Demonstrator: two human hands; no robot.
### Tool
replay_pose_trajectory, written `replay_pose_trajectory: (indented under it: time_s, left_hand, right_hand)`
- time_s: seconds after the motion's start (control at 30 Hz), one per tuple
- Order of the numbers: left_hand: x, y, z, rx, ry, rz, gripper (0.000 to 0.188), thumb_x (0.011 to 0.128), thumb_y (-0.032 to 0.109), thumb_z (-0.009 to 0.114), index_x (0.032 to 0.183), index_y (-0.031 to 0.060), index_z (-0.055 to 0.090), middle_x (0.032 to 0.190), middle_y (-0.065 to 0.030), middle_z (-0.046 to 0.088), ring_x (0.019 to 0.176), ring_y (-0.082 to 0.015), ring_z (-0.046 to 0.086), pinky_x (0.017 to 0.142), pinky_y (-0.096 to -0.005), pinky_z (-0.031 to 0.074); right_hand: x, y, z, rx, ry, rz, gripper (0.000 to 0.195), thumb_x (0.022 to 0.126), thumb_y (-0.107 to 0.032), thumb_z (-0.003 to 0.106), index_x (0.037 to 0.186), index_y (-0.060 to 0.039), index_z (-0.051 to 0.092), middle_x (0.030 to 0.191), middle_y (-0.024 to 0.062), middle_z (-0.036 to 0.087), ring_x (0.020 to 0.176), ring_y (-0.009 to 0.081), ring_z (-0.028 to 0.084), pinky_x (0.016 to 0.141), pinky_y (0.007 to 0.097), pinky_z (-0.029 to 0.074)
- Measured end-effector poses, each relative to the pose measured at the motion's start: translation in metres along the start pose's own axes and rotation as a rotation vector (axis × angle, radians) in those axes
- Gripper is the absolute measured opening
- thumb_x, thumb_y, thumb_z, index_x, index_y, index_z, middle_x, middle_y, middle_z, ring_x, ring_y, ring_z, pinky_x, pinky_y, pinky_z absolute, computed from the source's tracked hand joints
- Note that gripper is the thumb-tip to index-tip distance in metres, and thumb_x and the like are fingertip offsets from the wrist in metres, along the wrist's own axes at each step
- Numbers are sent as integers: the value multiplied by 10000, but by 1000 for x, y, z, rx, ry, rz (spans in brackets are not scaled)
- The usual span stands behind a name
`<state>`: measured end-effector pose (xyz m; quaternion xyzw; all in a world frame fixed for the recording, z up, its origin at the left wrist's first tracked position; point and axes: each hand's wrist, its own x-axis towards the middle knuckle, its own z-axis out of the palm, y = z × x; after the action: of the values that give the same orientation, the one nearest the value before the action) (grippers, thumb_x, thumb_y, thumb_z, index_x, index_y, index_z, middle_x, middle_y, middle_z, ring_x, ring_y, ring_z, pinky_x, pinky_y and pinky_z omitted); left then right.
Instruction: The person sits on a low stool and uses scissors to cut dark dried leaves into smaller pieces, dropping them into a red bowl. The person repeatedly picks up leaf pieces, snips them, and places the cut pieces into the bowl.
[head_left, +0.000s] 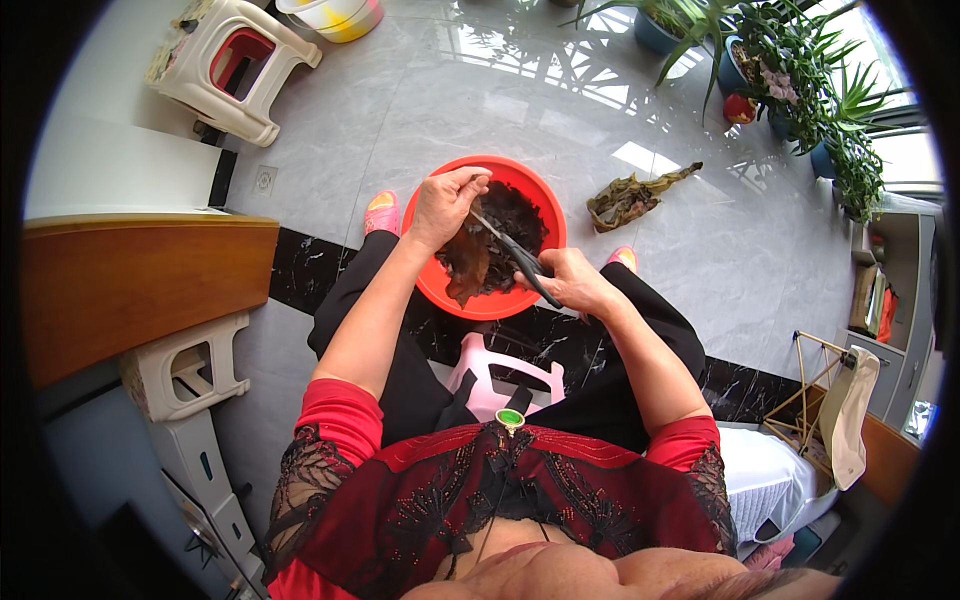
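Between my feet stands a red plastic basin (553, 217) with dark brown, dried leaf pieces (517, 210) inside. My left hand (446, 206) pinches a large brown dried leaf (469, 259) that hangs down over the basin. Black-handled scissors (521, 255) are gripped in my right hand (574, 281). Their blades point up and left, reaching the leaf just below my left fingers. Whether the blades are parted is hard to make out. On the floor tiles to the right of the basin lies a bundle of withered, brownish-green leaves (626, 199).
A pink plastic stool (480, 375) stands under me. Potted plants (795, 97) line the window at upper right. White stools (240, 75) and a yellow-and-white bucket (334, 15) are at upper left. A wooden door edge (150, 285) juts in at left; a folding chair (840, 420) stands at right.
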<state>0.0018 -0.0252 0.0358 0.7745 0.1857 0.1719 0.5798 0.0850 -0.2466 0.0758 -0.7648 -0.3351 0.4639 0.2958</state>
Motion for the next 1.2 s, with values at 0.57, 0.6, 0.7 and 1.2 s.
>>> replay_pose_trajectory:
  time_s: [0.57, 0.6, 0.7, 1.2]
  left_hand:
    - [10, -37, -4, 99, 226, -178, 308, 919, 294, 622, 803, 13, 668, 584, -30, 606, 564, -60, 524, 523, -279, 425]
    - [10, -41, -7, 152, 225, -178, 312, 918, 293, 622, 785, 13, 660, 579, -32, 601, 558, -60, 517, 517, -284, 419]
    - [7, -50, -5, 177, 214, -219, 307, 909, 285, 627, 764, 15, 646, 570, -41, 586, 540, -69, 504, 513, -297, 410]
    - [-15, -37, 42, 422, 25, -444, 584, 842, 384, 680, 1258, -2, 541, 861, -150, 699, 858, -285, 677, 784, -374, 517]
  right_hand:
    - [9, 23, 1, 26, 8, 83, 527, 801, -458, 720, 704, 53, 632, 546, 115, 559, 516, 152, 559, 493, 335, 432]
    - [6, 17, 0, 58, 56, 98, 508, 812, -441, 720, 709, 49, 634, 540, 79, 556, 502, 131, 560, 473, 305, 433]
    - [6, 13, -1, 221, 148, 114, 463, 806, -402, 744, 782, 47, 630, 601, 55, 587, 544, 97, 569, 497, 271, 450]
    - [27, 15, 32, 489, 198, 219, 291, 679, -148, 750, 836, 53, 610, 724, 95, 648, 625, 131, 612, 581, 262, 492]
